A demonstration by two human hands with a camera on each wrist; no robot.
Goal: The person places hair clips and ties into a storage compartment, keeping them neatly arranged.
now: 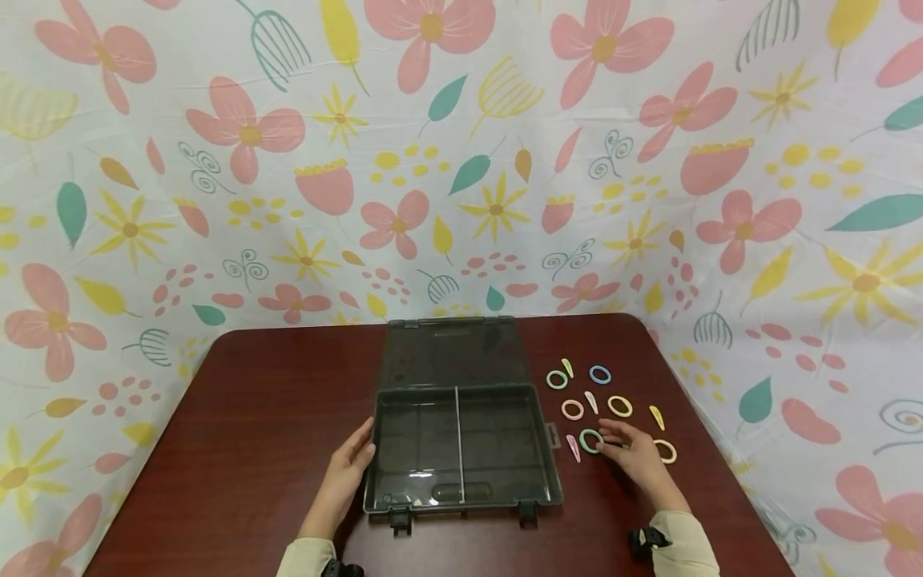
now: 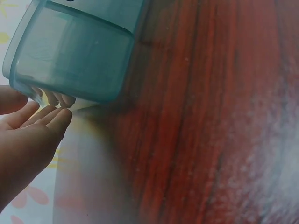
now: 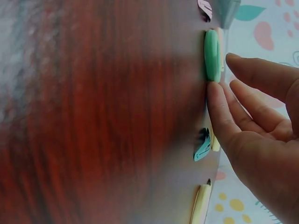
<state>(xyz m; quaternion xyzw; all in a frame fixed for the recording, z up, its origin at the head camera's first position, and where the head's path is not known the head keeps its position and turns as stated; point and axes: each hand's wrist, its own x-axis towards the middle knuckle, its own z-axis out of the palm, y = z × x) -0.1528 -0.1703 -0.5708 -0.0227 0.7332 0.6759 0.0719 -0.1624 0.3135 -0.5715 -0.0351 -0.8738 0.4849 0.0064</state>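
A dark translucent plastic box [image 1: 418, 449] lies on the table, its lid folded back and a divider [image 1: 460, 445] standing inside. My left hand [image 1: 348, 465] rests at the box's left wall with extended fingers; in the left wrist view, the fingertips [image 2: 63, 119] are right at the wall. My right hand [image 1: 638, 461] is at a green ring-shaped hair tie [image 1: 582, 445] lying to the right of the box. Thumb and fingers are spread at its edge, one fingertip [image 3: 215, 91] right at the ring. A teal hair clip [image 3: 202, 147] lies just below that hand in the right wrist view.
Around the right hand lie a blue hair tie [image 1: 600, 375], a peach one [image 1: 573, 409], several other hair ties, a pink hair clip [image 1: 573, 448] and a yellow clip [image 1: 656, 417]. The lid [image 1: 454, 353] reaches the table's back edge. Flowered cloth [image 1: 397, 224] hangs behind.
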